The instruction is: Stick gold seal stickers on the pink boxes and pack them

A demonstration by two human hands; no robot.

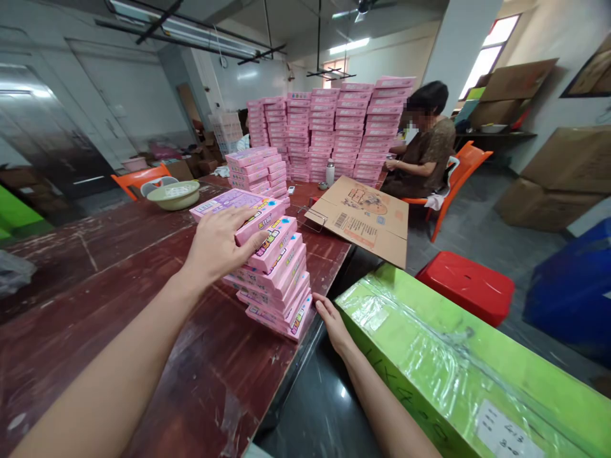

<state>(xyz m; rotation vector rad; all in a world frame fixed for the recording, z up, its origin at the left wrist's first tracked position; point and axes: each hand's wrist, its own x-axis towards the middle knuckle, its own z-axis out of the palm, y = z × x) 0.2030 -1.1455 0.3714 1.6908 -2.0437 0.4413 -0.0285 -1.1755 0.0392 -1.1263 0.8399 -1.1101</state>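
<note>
On the red-brown table (191, 381), an uneven stack of pink printed cartons (274, 275), under a spread left hand (222, 238), with a half-open right hand (331, 322) at its base, without visible grip. Behind: tall carton stacks (351, 130), apparently done; not yet squared here.

From afar I see a reddish-brown table (81, 292) below the left hand (222, 238), a red stool (465, 283) and grey floor (482, 235) beyond the right hand (333, 323), and, past both, pale walls (248, 89), a lit tube (350, 46) and a window (503, 30) (slanted on my feed).
</note>
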